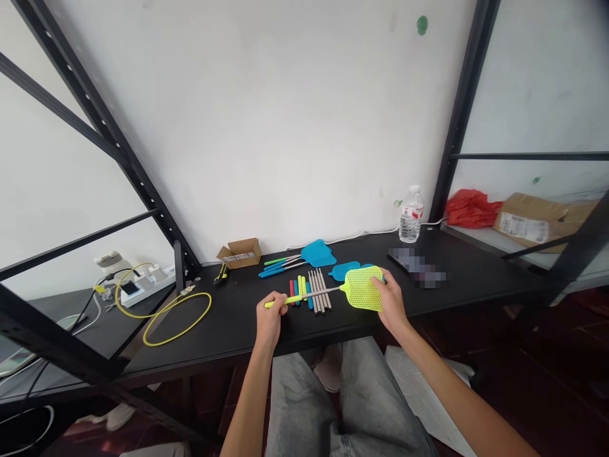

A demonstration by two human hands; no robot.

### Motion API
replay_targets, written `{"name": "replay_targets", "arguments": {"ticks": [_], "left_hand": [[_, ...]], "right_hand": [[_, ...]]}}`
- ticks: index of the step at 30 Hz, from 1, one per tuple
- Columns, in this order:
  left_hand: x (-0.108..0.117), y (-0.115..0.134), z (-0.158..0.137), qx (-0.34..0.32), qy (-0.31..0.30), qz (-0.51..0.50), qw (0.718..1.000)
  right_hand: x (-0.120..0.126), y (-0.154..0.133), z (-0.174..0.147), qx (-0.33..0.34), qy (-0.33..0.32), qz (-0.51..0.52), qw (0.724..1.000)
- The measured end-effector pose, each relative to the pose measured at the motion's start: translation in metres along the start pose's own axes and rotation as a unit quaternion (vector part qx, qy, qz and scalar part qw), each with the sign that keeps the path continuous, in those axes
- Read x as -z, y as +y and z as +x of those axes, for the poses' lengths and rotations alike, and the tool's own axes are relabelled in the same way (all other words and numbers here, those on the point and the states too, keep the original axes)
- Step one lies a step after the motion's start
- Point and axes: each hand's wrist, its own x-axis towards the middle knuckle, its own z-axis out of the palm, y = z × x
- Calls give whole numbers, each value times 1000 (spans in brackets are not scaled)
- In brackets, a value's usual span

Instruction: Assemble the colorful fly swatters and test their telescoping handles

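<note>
A yellow-green fly swatter [363, 289] with a metal rod stretches between my two hands above the table's front edge. My left hand [271, 316] is closed around its yellow handle. The mesh head's right edge is pinched in my right hand [391, 298]. Beneath the rod lie several loose metal rods [318, 279] side by side, and left of them a row of red, blue and yellow handles [302, 285]. Blue swatter heads [343, 271] lie partly hidden behind the yellow one. Farther back, several swatters with blue heads [318, 253] and blue or green handles are stacked.
A small open cardboard box [240, 252] stands at the back left. A looped yellow cable [208, 311] and a power strip [155, 284] are farther left. On the right are a water bottle [410, 216] and a blurred dark object [419, 268]. Black metal posts [457, 120] frame the table.
</note>
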Motion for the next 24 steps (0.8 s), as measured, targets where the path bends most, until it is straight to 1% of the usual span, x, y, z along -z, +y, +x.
{"name": "replay_targets", "arguments": {"ticks": [9, 24], "left_hand": [[-2, 1, -1, -2, 10, -9, 1000], [-2, 2, -1, -5, 5, -12, 1000]], "right_hand": [[2, 1, 1, 2, -22, -29, 999], [0, -3, 0, -7, -38, -17, 999]]}}
